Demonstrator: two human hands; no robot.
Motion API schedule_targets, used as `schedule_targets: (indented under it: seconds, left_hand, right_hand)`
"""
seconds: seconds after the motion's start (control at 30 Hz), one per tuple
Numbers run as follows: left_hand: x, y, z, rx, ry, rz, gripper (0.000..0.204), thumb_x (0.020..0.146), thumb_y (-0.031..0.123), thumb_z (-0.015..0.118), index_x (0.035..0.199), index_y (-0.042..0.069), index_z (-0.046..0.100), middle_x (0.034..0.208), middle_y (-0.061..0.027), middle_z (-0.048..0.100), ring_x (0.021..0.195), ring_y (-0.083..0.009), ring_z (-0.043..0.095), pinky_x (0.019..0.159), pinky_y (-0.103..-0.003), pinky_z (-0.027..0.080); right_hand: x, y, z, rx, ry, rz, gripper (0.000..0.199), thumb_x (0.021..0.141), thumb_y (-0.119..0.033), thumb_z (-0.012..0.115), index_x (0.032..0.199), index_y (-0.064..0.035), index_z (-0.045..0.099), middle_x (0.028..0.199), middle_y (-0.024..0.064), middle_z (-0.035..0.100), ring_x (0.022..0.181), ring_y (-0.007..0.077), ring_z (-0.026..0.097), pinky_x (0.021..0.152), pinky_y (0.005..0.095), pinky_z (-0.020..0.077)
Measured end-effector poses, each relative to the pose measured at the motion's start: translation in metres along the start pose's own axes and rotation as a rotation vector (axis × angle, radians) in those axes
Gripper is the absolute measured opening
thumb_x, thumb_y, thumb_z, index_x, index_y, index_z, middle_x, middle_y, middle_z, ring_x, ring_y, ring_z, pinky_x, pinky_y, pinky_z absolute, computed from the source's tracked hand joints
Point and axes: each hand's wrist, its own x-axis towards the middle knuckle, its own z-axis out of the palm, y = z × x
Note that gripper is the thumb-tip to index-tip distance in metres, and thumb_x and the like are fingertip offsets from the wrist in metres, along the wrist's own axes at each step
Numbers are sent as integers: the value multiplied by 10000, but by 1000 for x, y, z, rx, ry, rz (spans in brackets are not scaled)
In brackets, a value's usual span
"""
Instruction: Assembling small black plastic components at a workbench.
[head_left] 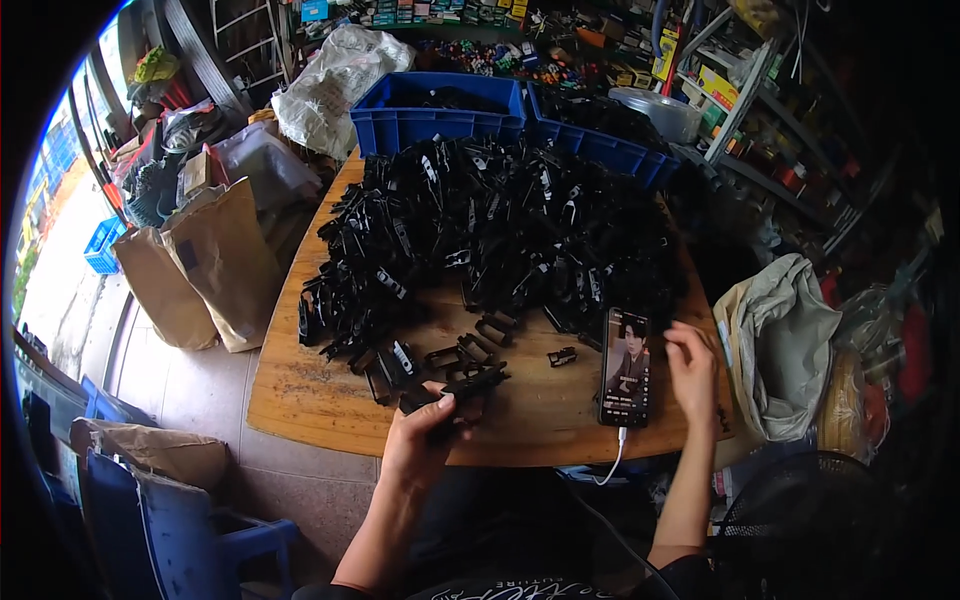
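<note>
Apparently sorting step was paused: left hand (pixel 420 440) clenched around black plastic part (pixel 470 384) at near edge of wooden table (pixel 300 390), long axis roughly left-right, far end toward phone (pixel 626 366). Right hand (pixel 692 368) was released, fingers touching phone side. Next move probably needed right hand back at part.

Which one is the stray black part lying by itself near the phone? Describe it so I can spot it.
Start at the wooden table and its big pile of black plastic parts. Below the pile, just left of the phone, lies one small black part. Unlike its neighbours, it sits alone on bare wood.
</note>
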Motion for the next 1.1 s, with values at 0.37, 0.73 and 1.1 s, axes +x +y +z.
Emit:
schedule_targets:
  seconds: [0.37, 0.73, 1.1]
  left_hand:
    - [-3, -4, 14, 252, 34, 94, 193, 751, 102, 675, 858, -11, 561, 757, -101, 605, 688, -196, 598, 675, -303, 477]
    - [-8, -11, 20, 216, 94, 163, 174, 766, 126, 686, 826, 26, 556, 761, -61, 607, 739, -137, 570, 736, -255, 419]
    - [-11, -12, -2, 72, 122, -43, 123, 798, 120, 651, 817, 54, 549, 781, -65, 608, 711, -147, 575, 641, -261, 437]
  right_hand:
    - [-23, 39, 2, 222, 97, 135, 77, 825, -49, 610, 837, 26, 596, 880, 57, 560, 752, 120, 516, 663, 242, 417]
    - [-22, -153, 47, 507, -270, -87, 113, 833, -101, 648, 854, 8, 626, 704, 12, 596, 631, 40, 515, 560, 183, 406]
    - [-14, -156, 76, 301, -414, -94, 313, 818, -120, 674, 1102, -17, 591, 639, 42, 592, 485, 83, 475, 483, 220, 403]
